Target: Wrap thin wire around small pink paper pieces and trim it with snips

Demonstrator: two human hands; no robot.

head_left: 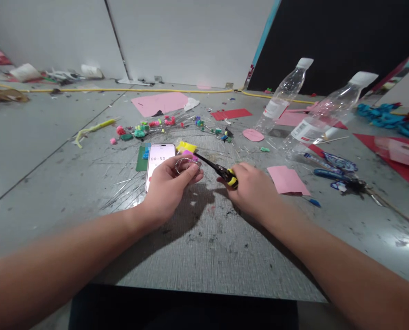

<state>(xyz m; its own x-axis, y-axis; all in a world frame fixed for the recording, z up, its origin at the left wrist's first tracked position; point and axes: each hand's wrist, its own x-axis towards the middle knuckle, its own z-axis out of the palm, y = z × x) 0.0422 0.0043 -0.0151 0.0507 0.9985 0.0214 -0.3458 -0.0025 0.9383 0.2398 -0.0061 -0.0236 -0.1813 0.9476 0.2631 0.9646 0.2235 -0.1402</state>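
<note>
Pinched in my left hand (172,183) is a thin silvery wire (179,168) bent into a loop. My right hand (251,185) is wrapped round black-and-yellow long-nose pliers (216,168), whose dark tip points up and left, close to the wire loop. Whether the tip touches the wire, I cannot tell. Behind my left fingers lie a yellow piece (186,146) and a pink piece of soft-looking material. A phone (162,153) showing a running timer lies beside my left hand, partly covered by it, on top of a green card (140,160).
Loose wires (122,192) lie left of the phone. Small coloured bits (139,131) are scattered beyond it. Two plastic bottles (280,103) stand at right, near pink paper (287,180) and blue-handled pliers (331,174). The table's front edge (204,293) is close to me.
</note>
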